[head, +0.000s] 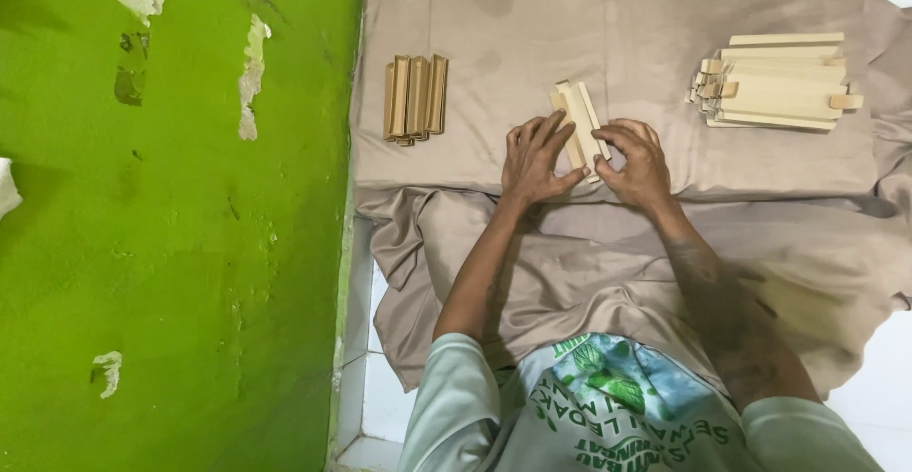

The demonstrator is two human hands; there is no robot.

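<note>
Between the two hands, on the taupe cloth (608, 16), lies a small bundle of pale wooden strips (579, 121), and everything else is placed around it. The left hand (534, 160) rests flat against the bundle's left flank with fingers spread and the thumb reaching across to its near end; the right hand (636, 160) curls its fingertips onto the right flank, pinching the strips against the left. Both hands thus grasp the bundle from opposite sides, which seems to keep the strips squared up against each other. The bundle's long axis runs away from the person, tilted slightly so that the far end leans left and the near end points toward the right hand.

Left of the bundle, well apart, a darker tan set of folded strips (414, 97) stands side by side, long axes also running away from the person. Right of the bundle, well apart, a looser stack of pale slats (777, 83) lies crosswise, with small tan pieces at its left end. Farther left of the bundle, beyond the cloth's edge, a green wall (171, 225) shows peeling paint.
</note>
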